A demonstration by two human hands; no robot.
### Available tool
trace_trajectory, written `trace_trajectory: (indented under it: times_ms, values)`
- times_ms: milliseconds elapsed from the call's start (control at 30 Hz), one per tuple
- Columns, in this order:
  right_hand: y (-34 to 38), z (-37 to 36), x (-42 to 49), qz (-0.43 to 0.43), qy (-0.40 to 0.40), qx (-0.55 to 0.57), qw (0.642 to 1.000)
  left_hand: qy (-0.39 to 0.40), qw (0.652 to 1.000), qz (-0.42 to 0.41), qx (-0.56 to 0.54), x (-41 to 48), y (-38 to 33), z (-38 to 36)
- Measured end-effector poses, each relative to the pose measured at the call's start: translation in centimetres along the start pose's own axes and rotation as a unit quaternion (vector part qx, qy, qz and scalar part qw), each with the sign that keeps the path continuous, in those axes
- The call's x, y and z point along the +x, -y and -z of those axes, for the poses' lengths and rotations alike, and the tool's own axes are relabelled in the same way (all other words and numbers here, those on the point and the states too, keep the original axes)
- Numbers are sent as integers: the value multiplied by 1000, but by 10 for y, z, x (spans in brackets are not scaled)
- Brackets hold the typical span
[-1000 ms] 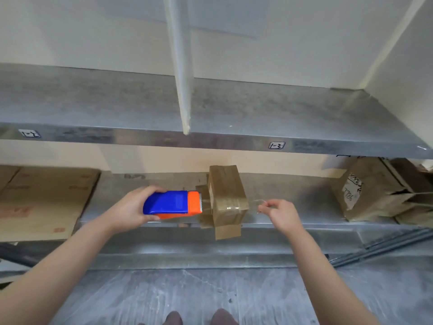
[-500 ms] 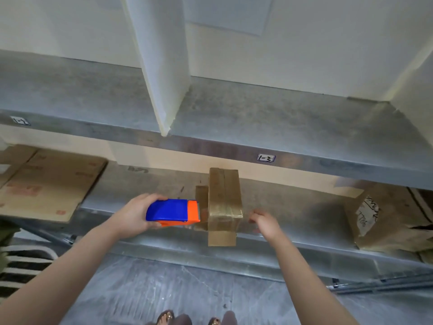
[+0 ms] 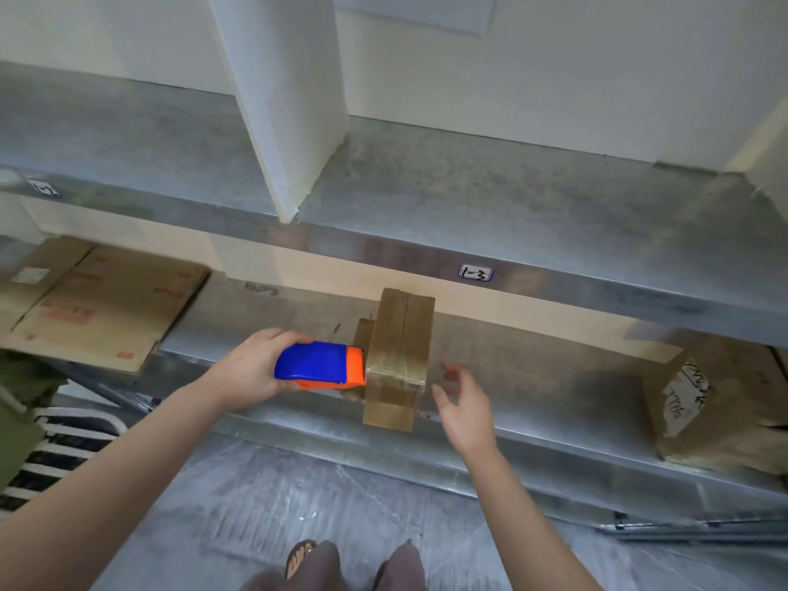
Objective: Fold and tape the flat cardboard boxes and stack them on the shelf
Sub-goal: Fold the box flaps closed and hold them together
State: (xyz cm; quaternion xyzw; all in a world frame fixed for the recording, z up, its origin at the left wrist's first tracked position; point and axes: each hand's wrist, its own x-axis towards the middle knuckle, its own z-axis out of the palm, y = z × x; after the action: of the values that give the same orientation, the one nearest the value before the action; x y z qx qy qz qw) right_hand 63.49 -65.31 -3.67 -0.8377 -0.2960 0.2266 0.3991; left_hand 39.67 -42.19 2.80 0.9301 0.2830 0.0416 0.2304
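Since the earlier frames, the right hand [image 3: 464, 403] has released the tape end it pinched and come off the right side of the small brown cardboard box [image 3: 398, 356]; it now hovers just beside that face, fingers spread and relaxed, gripping nothing, and whether a fingertip touches the box cannot be told. The left hand [image 3: 251, 368] stays wrapped round the blue plastic tape dispenser with an orange nose [image 3: 320, 366], and that nose now sits against the box's left face, where a gap showed one second ago. The box stands on the front edge of the lower grey metal shelf [image 3: 554, 377], its near end overhanging the lip, with clear tape laid across its near upper edge. Flat brown cardboard sheets [image 3: 106, 300] lie on the same shelf well to the left. A crumpled brown cardboard package with a torn white handwritten label [image 3: 716, 403] sits on the shelf well to the right. Above, the upper grey metal shelf [image 3: 469, 198] carries a small tag marked "1-3" [image 3: 475, 273] and a white upright divider [image 3: 285, 100].
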Motion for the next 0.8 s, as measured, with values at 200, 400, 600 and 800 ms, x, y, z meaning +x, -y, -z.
trace_trajectory:
  times_ms: [200, 400, 600, 800]
  values:
    - [34, -8, 12, 81, 115, -49, 989, 7, 1000, -10, 7, 0, 2, 3]
    - [34, -23, 12, 9, 77, 29, 997, 54, 997, -30, 43, 0, 33, 28]
    - [33, -31, 13, -10, 67, 55, 996, 87, 993, -37, 76, -3, 67, 56]
    - [32, -32, 15, -20, 60, 58, 996, 70, 991, -43, 110, 4, 74, 56]
